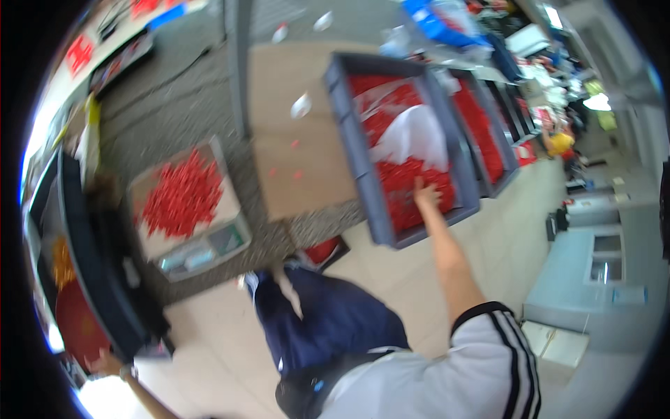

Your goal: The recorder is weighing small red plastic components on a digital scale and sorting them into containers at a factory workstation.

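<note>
My right hand (pixel 427 195) reaches over the front part of a grey plastic bin (pixel 371 202). Its fingers are apart, close to the small red pieces (pixel 401 181) inside, and I see nothing gripped. A white sheet (pixel 417 136) lies across some of those pieces. Far off at the lower left, my left hand (pixel 106 363), with a watch at the wrist, has its fingers apart beside a dark red rounded surface (pixel 80 325); whether they touch cannot be made out. On the table to the left, a heap of red pieces (pixel 183 195) rests on a scale (pixel 227 241).
A second grey bin (pixel 506 178) of red pieces stands to the right of the first. Brown cardboard (pixel 307 188) covers part of the table, with a few red bits on it. Black bins (pixel 105 272) line the left. A blue bag (pixel 443 24) sits at the back.
</note>
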Demonstrator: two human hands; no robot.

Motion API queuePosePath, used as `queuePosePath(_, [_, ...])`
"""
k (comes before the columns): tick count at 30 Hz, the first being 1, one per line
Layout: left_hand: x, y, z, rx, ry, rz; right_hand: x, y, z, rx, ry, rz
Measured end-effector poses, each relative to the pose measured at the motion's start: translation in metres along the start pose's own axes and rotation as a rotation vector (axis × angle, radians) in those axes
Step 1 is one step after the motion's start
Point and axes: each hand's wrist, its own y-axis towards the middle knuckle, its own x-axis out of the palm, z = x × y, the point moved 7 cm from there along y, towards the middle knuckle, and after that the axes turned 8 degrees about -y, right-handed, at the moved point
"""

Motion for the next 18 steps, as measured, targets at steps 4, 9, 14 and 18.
queuePosePath(4, [0.029, -0.018, 0.088, -0.223, -0.253, -0.085, -0.033, 0.001, -0.022, 0.010, 0.176, 0.328])
queuePosePath(9, [-0.009, 0.002, 0.065, -0.260, -0.181, -0.033, -0.026, -0.072, -0.111, -0.210, 0.119, 0.422])
queuePosePath(14, [-0.003, 0.003, 0.071, -0.273, -0.181, -0.035, -0.016, -0.085, -0.100, -0.532, 0.101, 0.427])
queuePosePath(18, [0.003, 0.000, 0.073, -0.273, -0.178, -0.034, -0.013, -0.085, -0.096, -0.657, 0.142, 0.440])
